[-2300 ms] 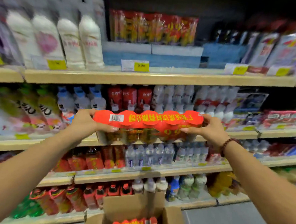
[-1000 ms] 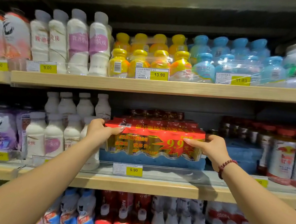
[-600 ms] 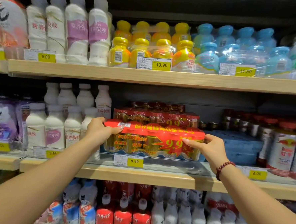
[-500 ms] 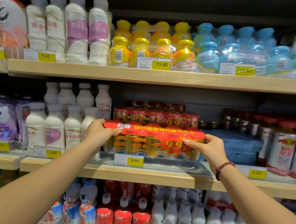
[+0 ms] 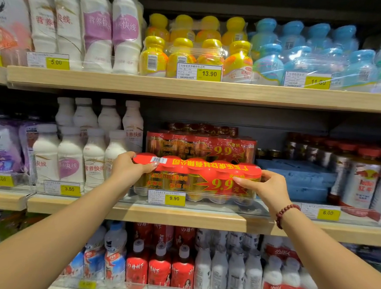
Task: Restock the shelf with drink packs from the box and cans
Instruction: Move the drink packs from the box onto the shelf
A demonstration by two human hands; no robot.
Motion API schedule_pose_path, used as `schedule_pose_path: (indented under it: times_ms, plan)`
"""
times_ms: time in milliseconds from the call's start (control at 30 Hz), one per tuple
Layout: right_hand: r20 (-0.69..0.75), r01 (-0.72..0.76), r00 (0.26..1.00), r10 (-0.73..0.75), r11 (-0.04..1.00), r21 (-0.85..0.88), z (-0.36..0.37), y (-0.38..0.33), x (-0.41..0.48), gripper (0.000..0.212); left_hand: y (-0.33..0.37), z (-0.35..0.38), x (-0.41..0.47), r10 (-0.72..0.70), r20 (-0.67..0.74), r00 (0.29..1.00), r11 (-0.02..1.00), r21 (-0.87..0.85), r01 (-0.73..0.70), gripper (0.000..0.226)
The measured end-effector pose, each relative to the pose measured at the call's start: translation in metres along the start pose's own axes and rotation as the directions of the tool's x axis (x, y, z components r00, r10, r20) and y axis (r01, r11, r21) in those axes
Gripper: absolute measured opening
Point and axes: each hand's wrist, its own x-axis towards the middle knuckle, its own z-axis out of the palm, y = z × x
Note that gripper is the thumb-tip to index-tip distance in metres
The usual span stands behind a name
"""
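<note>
A red shrink-wrapped drink pack (image 5: 196, 178) with yellow "9.9" print sits at the front of the middle shelf (image 5: 180, 215), behind the clear lip and the 9.90 price tag (image 5: 166, 197). My left hand (image 5: 129, 168) grips its left end, thumb on top. At the right end, my right hand (image 5: 265, 187) holds the pack, a bead bracelet on the wrist. A second identical pack (image 5: 201, 146) stands just behind it, with more packs further back. The box is out of view.
White milk bottles (image 5: 81, 157) stand directly left of the pack. A blue foam block (image 5: 294, 177) lies to its right, then red-capped jars (image 5: 361, 177). Yellow and blue bottle packs fill the shelf above; red and white bottles fill the one below.
The pack was lifted from waist height up to the middle shelf and has settled lower behind the front lip. Both hands have kept their hold on its ends.
</note>
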Motion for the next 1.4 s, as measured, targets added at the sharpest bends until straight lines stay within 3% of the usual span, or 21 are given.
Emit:
schedule_pose_path:
  times_ms: [100,233,400,567,667,767,900,967,1067,1200,1400]
  plan:
    - [0.021,-0.046,0.999,0.047,0.997,-0.067,-0.002,0.002,0.005,0.049,0.002,0.005,-0.001,-0.021,-0.019,1.000,1.000,-0.017,0.021,0.063]
    - [0.044,-0.103,0.993,0.113,0.977,-0.189,-0.003,0.001,0.011,0.049,0.001,0.011,0.000,-0.083,-0.035,0.996,0.996,-0.024,0.083,0.062]
    - [0.020,-0.078,0.996,0.087,0.959,-0.271,-0.002,0.001,0.014,0.056,-0.010,0.016,0.003,-0.103,-0.040,0.994,0.995,-0.018,0.102,0.066]
    - [0.094,-0.073,0.989,0.117,0.922,-0.380,-0.005,0.003,0.015,0.044,-0.012,0.017,0.002,-0.099,-0.036,0.994,0.995,0.003,0.100,0.032]
    - [0.125,-0.056,0.985,0.120,0.902,-0.429,-0.004,0.006,0.014,0.051,-0.014,0.017,-0.002,-0.058,-0.062,0.996,0.994,0.084,0.063,0.052]
    - [0.040,-0.031,0.998,0.054,0.897,-0.441,0.001,0.006,0.007,0.058,-0.012,0.013,-0.009,-0.048,-0.077,0.996,0.997,0.053,0.052,0.065]
    - [-0.126,0.138,0.969,-0.211,0.892,-0.429,0.008,0.007,-0.018,0.076,-0.015,-0.002,-0.032,0.053,-0.089,0.995,0.998,0.041,-0.050,0.052]
    - [-0.099,0.277,0.927,-0.361,0.841,-0.465,0.012,0.009,-0.042,0.071,-0.021,-0.012,-0.046,0.105,-0.075,0.992,0.994,0.022,-0.103,0.041]
    - [-0.027,0.358,0.905,-0.425,0.795,-0.490,0.026,0.020,-0.079,0.061,-0.038,-0.024,-0.067,0.121,-0.014,0.993,0.992,-0.044,-0.122,0.025]
    - [0.023,0.310,0.940,-0.341,0.822,-0.478,0.048,0.044,-0.123,0.055,-0.078,-0.030,-0.093,0.081,0.079,0.994,0.988,-0.136,-0.070,0.023]
    - [0.043,0.121,0.993,-0.114,0.874,-0.470,0.079,0.119,-0.191,0.051,-0.169,-0.016,-0.130,-0.068,0.269,0.961,0.990,-0.098,0.098,0.011]
